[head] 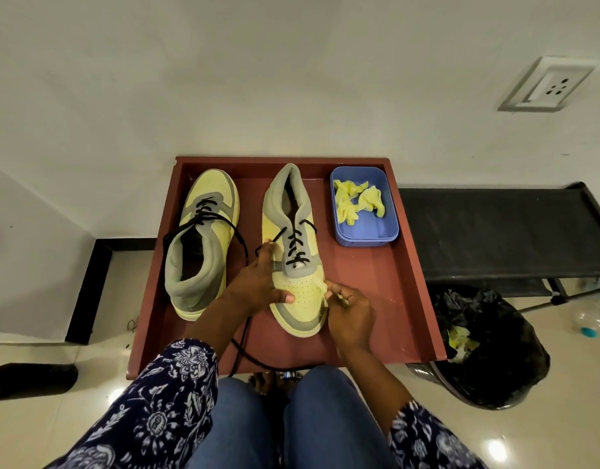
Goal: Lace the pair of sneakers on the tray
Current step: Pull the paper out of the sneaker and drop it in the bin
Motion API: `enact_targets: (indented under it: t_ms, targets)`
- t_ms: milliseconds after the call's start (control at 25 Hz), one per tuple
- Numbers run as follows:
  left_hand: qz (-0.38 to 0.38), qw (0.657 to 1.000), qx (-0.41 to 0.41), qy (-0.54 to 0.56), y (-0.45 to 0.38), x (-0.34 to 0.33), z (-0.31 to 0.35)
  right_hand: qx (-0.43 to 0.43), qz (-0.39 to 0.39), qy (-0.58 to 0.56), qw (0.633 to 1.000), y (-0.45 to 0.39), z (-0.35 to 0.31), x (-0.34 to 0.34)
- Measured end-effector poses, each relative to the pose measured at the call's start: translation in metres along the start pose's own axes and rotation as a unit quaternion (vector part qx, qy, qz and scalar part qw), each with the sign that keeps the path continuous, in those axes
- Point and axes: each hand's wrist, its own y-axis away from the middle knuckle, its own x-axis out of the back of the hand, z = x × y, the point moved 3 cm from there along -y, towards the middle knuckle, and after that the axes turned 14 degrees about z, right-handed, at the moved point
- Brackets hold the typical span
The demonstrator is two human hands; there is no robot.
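Note:
Two yellow and grey sneakers stand on a reddish-brown tray (406,265). The left sneaker (203,238) points its toe away from me, and its black lace (239,242) trails loose over the tray's front edge. The right sneaker (295,252) points its toe toward me and is laced with a black lace (296,245). My left hand (258,282) grips the right sneaker's side, thumb on the toe box. My right hand (349,309) pinches a peeling yellow flake at the toe's right edge.
A blue plastic box (366,228) with yellow scraps stands at the tray's back right. A black bin bag (488,343) holding yellow bits sits on the floor to the right, under a black bench (494,231). My knees are right below the tray's front edge.

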Motion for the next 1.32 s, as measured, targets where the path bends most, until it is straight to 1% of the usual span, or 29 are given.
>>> enact_targets:
  t_ms: [240, 360, 480, 640, 920, 1000, 1080, 1200, 1320]
  targets:
    - [-0.009, 1.000, -0.005, -0.022, -0.001, 0.000, 0.000, -0.093, 0.000, -0.018, 0.996, -0.041, -0.020, -0.028]
    - [-0.004, 1.000, -0.001, -0.025, -0.002, -0.001, 0.000, -0.118, -0.030, -0.029, 0.992, -0.059, -0.029, -0.047]
    - [0.002, 1.000, 0.005, -0.028, -0.003, -0.002, -0.001, -0.106, -0.076, -0.027, 0.991, -0.068, -0.032, -0.056]
    - [0.006, 1.000, 0.014, -0.027, -0.004, -0.003, 0.001, -0.075, -0.119, -0.034, 0.990, -0.059, -0.024, -0.045]
    - [0.005, 0.999, 0.016, -0.042, -0.005, -0.004, 0.003, 0.036, -0.107, 0.040, 0.993, -0.017, -0.014, 0.000]
    - [0.004, 0.999, 0.019, -0.038, -0.005, -0.004, 0.004, 0.057, -0.103, 0.061, 0.991, -0.002, -0.012, 0.010]
    - [0.005, 0.999, 0.022, -0.033, -0.004, -0.004, 0.006, 0.051, -0.088, 0.073, 0.992, 0.010, -0.010, 0.017]
    - [0.008, 0.999, 0.026, -0.029, -0.003, -0.002, 0.008, 0.018, -0.066, 0.082, 0.994, 0.027, -0.006, 0.018]
    - [0.002, 0.999, 0.028, -0.031, -0.003, -0.001, 0.010, 0.006, -0.074, 0.094, 0.993, 0.041, -0.004, 0.017]
